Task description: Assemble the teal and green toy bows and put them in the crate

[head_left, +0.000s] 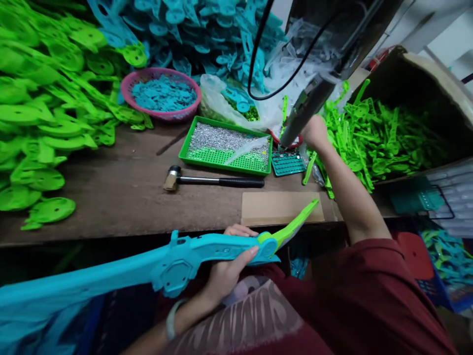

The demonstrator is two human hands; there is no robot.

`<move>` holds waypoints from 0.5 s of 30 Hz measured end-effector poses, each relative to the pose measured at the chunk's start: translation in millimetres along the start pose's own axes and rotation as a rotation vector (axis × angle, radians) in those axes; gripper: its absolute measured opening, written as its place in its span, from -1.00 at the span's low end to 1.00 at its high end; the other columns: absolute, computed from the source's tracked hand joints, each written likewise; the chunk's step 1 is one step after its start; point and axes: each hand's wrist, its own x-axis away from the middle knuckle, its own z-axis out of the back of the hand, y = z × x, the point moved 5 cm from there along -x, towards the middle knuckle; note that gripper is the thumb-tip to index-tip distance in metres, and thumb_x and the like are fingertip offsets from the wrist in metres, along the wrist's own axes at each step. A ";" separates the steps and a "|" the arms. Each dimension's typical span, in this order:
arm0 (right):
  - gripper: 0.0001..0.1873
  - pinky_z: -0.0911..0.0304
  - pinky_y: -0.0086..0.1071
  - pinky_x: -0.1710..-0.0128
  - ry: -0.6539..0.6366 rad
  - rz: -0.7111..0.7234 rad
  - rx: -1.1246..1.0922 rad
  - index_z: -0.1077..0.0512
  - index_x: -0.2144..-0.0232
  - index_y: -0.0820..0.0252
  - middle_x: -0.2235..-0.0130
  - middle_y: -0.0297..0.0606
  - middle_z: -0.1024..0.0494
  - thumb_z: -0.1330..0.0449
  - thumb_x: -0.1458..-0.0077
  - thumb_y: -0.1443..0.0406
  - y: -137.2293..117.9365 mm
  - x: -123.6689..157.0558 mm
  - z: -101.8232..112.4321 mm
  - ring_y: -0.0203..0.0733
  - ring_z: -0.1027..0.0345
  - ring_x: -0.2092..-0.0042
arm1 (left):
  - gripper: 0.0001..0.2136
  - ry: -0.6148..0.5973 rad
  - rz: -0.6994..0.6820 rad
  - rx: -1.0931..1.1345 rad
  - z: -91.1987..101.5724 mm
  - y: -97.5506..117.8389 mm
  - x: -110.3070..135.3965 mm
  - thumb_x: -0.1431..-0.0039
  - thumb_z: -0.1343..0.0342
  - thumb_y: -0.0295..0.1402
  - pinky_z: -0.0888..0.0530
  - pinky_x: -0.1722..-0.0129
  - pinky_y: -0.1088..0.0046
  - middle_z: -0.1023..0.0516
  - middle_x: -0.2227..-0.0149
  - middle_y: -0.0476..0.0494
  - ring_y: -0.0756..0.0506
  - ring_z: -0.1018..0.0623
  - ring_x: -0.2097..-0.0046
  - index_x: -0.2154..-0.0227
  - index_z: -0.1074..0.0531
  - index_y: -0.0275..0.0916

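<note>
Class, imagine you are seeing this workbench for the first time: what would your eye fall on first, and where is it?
Probably the heap of bright green parts filling the left of the bench, with a pile of blue parts at the back. Nearest the viewer, the left hand holds a long blue piece, a lime-green part jutting from its right end.

Long blue piece (144, 266) cut off at left edge
</note>
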 end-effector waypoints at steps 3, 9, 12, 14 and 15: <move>-0.83 -0.23 -0.26 0.19 0.030 -0.040 -0.026 -0.43 0.26 0.28 0.27 -0.03 -0.56 -0.04 -0.23 0.40 4.7 71.0 31.4 -0.04 -0.42 0.23 | -0.87 0.058 0.007 -0.020 3.5 0.9 5.6 -0.20 -0.17 -0.28 -0.47 0.02 0.27 -0.49 0.20 -0.07 -0.13 -0.51 0.10 0.30 -0.33 -0.15; -0.72 -0.30 -0.30 0.28 -0.045 0.226 -0.449 -0.32 0.26 0.15 0.33 -0.12 -0.57 0.13 -0.36 0.21 -62.4 266.1 -8.3 -0.07 -0.49 0.30 | -0.79 0.047 0.073 -0.069 -28.9 -7.7 2.7 -0.28 -0.07 -0.15 -0.41 -0.16 0.14 -0.53 0.11 -0.14 -0.19 -0.51 0.00 0.21 -0.39 -0.17; -0.69 -0.24 -0.34 0.41 -0.081 0.085 -0.463 -0.29 0.23 0.15 0.43 -0.19 -0.54 0.20 -0.38 0.21 -67.6 295.5 -41.0 -0.10 -0.48 0.42 | -0.73 -0.113 0.103 -0.080 -45.7 -6.7 10.2 -0.33 0.00 -0.10 -0.53 -0.01 0.20 -0.60 0.15 -0.14 -0.17 -0.58 0.10 0.19 -0.44 -0.19; -0.70 -0.21 -0.34 0.44 -0.052 -0.024 -0.431 -0.29 0.21 0.16 0.45 -0.21 -0.54 0.21 -0.38 0.21 -50.3 293.0 -46.2 -0.08 -0.48 0.44 | -0.74 -0.340 0.093 -0.147 -48.4 4.9 22.4 -0.27 -0.12 -0.13 -0.59 0.23 0.32 -0.63 0.25 -0.10 -0.12 -0.61 0.28 0.12 -0.47 -0.18; -0.70 -0.19 -0.33 0.44 -0.025 -0.059 -0.385 -0.29 0.21 0.17 0.46 -0.20 -0.54 0.20 -0.37 0.21 -39.1 289.9 -44.0 -0.06 -0.48 0.44 | -0.72 -0.443 0.039 -0.225 -45.3 15.0 27.9 -0.23 -0.19 -0.17 -0.59 0.29 0.36 -0.64 0.25 -0.09 -0.12 -0.61 0.31 0.06 -0.47 -0.17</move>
